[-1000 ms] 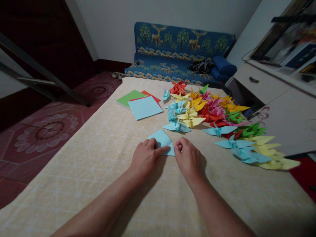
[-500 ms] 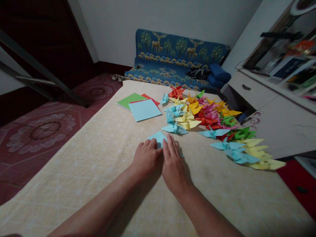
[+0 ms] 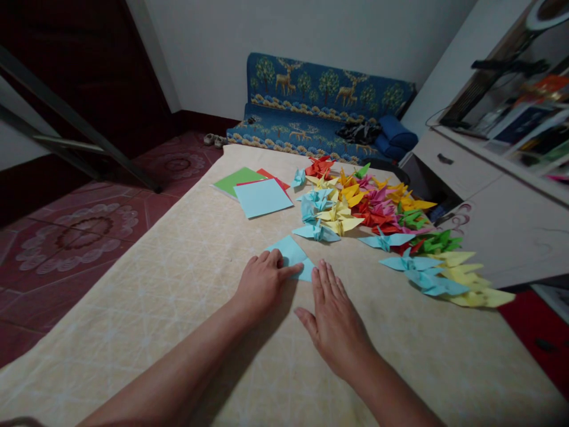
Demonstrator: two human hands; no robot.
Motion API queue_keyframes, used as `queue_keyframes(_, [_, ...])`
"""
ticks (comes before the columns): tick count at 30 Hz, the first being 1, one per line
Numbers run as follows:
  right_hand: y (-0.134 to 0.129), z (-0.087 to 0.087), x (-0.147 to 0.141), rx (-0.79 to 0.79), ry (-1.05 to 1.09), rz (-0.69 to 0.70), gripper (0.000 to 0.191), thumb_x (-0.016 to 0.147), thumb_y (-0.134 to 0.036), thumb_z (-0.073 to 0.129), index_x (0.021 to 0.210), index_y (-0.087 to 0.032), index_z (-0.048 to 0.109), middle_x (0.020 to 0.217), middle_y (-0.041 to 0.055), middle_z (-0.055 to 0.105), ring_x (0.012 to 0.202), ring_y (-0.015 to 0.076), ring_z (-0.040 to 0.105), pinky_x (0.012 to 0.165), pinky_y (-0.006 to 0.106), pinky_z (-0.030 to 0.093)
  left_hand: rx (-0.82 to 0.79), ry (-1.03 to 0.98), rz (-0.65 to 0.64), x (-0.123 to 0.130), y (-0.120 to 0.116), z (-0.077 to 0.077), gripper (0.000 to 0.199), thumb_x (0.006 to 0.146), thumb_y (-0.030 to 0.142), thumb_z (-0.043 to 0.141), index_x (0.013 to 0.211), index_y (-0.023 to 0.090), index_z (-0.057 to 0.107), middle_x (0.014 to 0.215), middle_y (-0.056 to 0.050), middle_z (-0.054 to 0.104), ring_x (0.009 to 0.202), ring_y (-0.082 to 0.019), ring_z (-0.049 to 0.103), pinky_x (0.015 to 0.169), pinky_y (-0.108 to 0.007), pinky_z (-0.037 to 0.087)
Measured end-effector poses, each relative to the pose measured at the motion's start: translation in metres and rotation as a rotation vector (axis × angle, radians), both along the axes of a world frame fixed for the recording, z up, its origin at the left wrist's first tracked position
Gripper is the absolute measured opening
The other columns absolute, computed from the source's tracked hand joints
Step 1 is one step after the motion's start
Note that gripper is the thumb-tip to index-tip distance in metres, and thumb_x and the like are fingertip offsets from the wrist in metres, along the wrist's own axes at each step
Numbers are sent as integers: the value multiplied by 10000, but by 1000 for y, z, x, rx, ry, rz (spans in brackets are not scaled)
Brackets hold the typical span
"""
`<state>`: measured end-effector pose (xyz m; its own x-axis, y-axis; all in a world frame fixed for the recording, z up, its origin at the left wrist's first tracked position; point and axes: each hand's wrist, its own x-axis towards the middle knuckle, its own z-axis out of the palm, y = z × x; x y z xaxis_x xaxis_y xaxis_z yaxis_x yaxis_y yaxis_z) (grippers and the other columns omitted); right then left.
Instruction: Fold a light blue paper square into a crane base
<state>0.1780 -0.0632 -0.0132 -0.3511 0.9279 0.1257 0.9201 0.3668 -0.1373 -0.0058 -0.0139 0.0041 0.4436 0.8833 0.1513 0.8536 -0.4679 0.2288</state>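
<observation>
A folded sheet of light blue origami paper (image 3: 290,249) lies flat on the table in front of me. My left hand (image 3: 261,280) holds its left side down, fingers curled and thumb stretched across the paper. Some of the sheet's left part is hidden under those fingers. My right hand (image 3: 334,314) rests flat with fingers straight and thumb apart, its fingertips at the paper's right corner. Beyond it are several folded paper cranes, the nearest a light blue crane (image 3: 317,231).
Square paper stacks lie farther back: a light blue one (image 3: 263,198) overlapping green paper (image 3: 237,179) and red paper (image 3: 280,177). Several yellow cranes (image 3: 466,276) line the table's right side. A blue patterned sofa (image 3: 302,127) stands behind the table (image 3: 178,290); a white cabinet (image 3: 493,219) is at right.
My right hand has slid right and toward me, off the paper's middle to its right corner, with the thumb now spread. More of the blue paper shows. My left hand stays in place.
</observation>
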Motion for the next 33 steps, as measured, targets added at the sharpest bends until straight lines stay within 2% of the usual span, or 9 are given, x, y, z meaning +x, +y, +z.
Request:
queue_keyframes(6, [-1,14,21,-14,-161,-105,752,855,-471,563,1389,36,407,1482,270,320,1388,372,298,1101,494,321,19,-65,48,-4,-20,7,360,866,228,491,1161,337,665,953,-75,588,851,-228,546,721,-368,382])
queue_keyframes(8, [7,24,19,-20,-196,-148,592,878,-400,555,1300,15,525,1405,269,453,1314,370,423,1077,485,346,19,-107,54,-3,-23,9,341,808,190,514,1067,289,712,944,-77,598,839,-229,558,724,-375,392])
queue_keyframes(10, [18,34,15,0,-169,-181,356,940,-316,460,1106,-78,667,1271,203,601,1175,315,559,1008,437,410,14,-148,59,-2,-24,8,320,750,152,521,962,250,740,907,-74,610,806,-222,568,724,-375,404])
queue_keyframes(14, [43,41,7,-4,-3,-241,181,872,-297,591,990,-176,657,1062,104,668,962,237,639,791,327,477,18,-236,79,-3,-20,3,325,704,112,504,883,228,750,852,-67,629,750,-205,581,704,-355,417])
queue_keyframes(18, [54,36,4,-153,177,-324,293,741,-299,722,1004,-211,625,858,28,683,732,181,648,586,255,413,15,-323,119,-5,-16,-1,320,745,108,478,882,225,741,795,-57,632,708,-179,588,649,-305,408])
queue_keyframes(22, [54,28,7,-238,344,-319,144,704,-320,717,773,-237,622,637,-26,622,531,138,548,475,232,309,-13,-414,177,-7,-11,-2,251,809,154,476,910,193,701,761,-50,644,646,-155,576,592,-274,380])
queue_keyframes(25, [50,21,3,-220,581,-320,180,703,-326,683,631,-216,560,562,-36,550,498,126,488,464,225,305,-25,-562,271,-8,-6,0,188,850,248,508,961,163,633,717,-35,634,614,-146,562,590,-269,389])
queue_keyframes(29, [45,19,-11,-326,1048,-276,193,701,-356,654,662,-199,548,546,-36,529,471,119,461,438,217,330,-46,-826,363,-8,1,1,198,854,342,555,946,166,561,715,-18,620,599,-135,560,572,-256,418])
queue_keyframes(33, [38,22,-23,-376,1169,-248,187,715,-346,654,710,-183,563,540,-44,504,448,102,417,415,208,324,-294,-1151,374,-6,5,1,320,812,419,621,981,166,523,787,-39,661,658,-166,647,609,-281,500])
